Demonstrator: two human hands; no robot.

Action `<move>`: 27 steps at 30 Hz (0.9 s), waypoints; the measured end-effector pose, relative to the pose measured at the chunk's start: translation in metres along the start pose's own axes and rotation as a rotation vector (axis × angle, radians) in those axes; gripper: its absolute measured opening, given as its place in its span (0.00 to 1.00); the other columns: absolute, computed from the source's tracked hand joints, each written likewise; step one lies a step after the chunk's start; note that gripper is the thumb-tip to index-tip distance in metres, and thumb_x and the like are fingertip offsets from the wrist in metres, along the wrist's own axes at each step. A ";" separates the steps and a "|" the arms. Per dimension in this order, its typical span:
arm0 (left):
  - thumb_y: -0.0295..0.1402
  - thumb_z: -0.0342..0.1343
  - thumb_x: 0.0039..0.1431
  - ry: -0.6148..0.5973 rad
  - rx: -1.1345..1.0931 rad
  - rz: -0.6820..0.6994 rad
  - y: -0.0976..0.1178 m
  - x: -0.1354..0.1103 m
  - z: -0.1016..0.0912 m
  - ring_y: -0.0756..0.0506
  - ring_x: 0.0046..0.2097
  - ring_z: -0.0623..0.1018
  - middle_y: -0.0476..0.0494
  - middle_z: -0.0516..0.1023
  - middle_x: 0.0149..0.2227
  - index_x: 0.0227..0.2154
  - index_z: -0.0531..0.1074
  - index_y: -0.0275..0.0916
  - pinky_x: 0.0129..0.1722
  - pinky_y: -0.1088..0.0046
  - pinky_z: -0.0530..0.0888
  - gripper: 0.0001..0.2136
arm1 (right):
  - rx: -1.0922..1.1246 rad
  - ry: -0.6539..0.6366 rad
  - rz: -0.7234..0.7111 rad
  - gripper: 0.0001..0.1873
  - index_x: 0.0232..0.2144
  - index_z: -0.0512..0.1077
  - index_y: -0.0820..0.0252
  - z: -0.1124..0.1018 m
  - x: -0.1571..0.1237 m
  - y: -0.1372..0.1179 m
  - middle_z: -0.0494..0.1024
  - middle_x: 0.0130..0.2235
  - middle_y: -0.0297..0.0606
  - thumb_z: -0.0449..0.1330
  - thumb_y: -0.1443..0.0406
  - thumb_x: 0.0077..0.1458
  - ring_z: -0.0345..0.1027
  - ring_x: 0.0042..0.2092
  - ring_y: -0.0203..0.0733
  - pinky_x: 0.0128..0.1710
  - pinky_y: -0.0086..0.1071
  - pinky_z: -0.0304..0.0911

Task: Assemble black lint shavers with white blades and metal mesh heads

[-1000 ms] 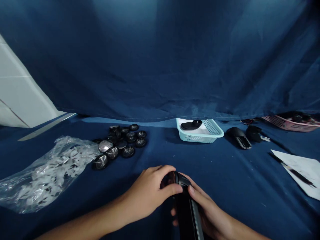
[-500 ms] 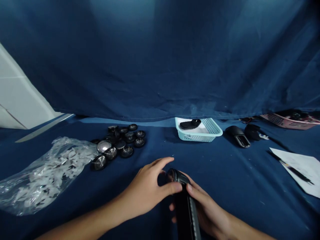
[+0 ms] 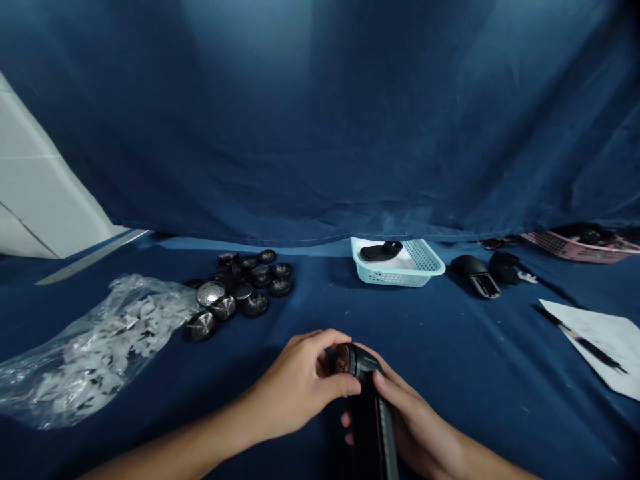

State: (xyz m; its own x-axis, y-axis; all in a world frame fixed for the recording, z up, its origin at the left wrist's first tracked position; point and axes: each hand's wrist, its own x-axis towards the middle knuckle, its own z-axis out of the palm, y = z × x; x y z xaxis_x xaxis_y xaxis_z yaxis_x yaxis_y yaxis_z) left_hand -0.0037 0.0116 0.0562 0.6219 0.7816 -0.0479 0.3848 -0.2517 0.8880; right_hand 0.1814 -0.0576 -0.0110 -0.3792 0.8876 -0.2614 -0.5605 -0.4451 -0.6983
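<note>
A black handheld device that looks like a fabric shaver [image 3: 367, 400] is tilted up at the front of the table, its round copper-coloured head facing left. My right hand [image 3: 407, 413] wraps round the body from the right, thumb on the upper side near the neck. My left hand [image 3: 300, 380] closes round the rim of the head, thumb on the near side and fingers on the far side; its fingertips are partly hidden. Several black round caps with metal mesh [image 3: 255, 305] lie in a cluster to the left, beyond my left hand.
At left lies a clear plastic bag [image 3: 115, 347] of small white and black parts. A light blue basket [image 3: 400, 277] holds a black part. To its right are black housings [image 3: 475, 275], a white sheet [image 3: 610, 333] with dark thin pieces, and a pink basket [image 3: 570, 248]. A blue curtain [image 3: 320, 133] hangs behind.
My left hand's raised index finger has come down, and its fingers have closed round the head of the fabric shaver. My right hand keeps its hold.
</note>
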 end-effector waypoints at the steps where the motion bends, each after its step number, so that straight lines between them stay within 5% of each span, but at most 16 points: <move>1: 0.34 0.65 0.52 0.005 0.003 -0.006 0.000 -0.001 0.000 0.46 0.38 0.76 0.47 0.78 0.40 0.47 0.73 0.41 0.39 0.70 0.72 0.18 | -0.001 -0.005 0.005 0.31 0.65 0.52 0.51 0.000 0.000 0.000 0.79 0.41 0.42 0.56 0.56 0.64 0.76 0.40 0.48 0.43 0.46 0.67; 8: 0.32 0.65 0.52 0.053 0.094 0.039 0.001 -0.009 0.002 0.42 0.49 0.74 0.49 0.76 0.45 0.48 0.73 0.47 0.54 0.62 0.68 0.19 | -0.005 -0.029 0.019 0.29 0.64 0.53 0.53 -0.003 0.000 0.000 0.80 0.39 0.42 0.54 0.57 0.65 0.77 0.39 0.47 0.42 0.43 0.68; 14: 0.31 0.64 0.53 0.061 0.186 0.064 0.003 -0.010 0.004 0.40 0.50 0.73 0.46 0.76 0.48 0.51 0.71 0.46 0.55 0.60 0.68 0.21 | 0.013 -0.004 0.039 0.26 0.61 0.59 0.54 -0.004 0.000 0.000 0.81 0.38 0.41 0.55 0.55 0.64 0.77 0.37 0.46 0.41 0.43 0.68; 22: 0.30 0.64 0.53 0.103 0.248 0.171 0.007 -0.016 0.019 0.43 0.52 0.74 0.46 0.71 0.53 0.57 0.68 0.46 0.56 0.63 0.70 0.27 | 0.117 0.122 0.187 0.33 0.32 0.77 0.71 -0.004 0.002 0.002 0.80 0.25 0.44 0.54 0.43 0.57 0.75 0.26 0.41 0.32 0.31 0.65; 27: 0.35 0.65 0.53 0.205 0.268 0.307 -0.007 -0.021 0.034 0.41 0.55 0.71 0.42 0.70 0.55 0.59 0.63 0.42 0.57 0.64 0.70 0.31 | 0.215 -0.026 0.305 0.40 0.26 0.76 0.69 -0.016 0.006 0.011 0.75 0.18 0.41 0.48 0.37 0.54 0.73 0.21 0.43 0.23 0.29 0.60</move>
State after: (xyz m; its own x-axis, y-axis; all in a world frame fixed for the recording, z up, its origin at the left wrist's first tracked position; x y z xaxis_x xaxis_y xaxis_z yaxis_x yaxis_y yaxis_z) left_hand 0.0034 -0.0221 0.0353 0.5978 0.7374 0.3146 0.3832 -0.6075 0.6957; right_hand 0.1846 -0.0554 -0.0306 -0.5693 0.7085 -0.4171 -0.5600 -0.7056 -0.4342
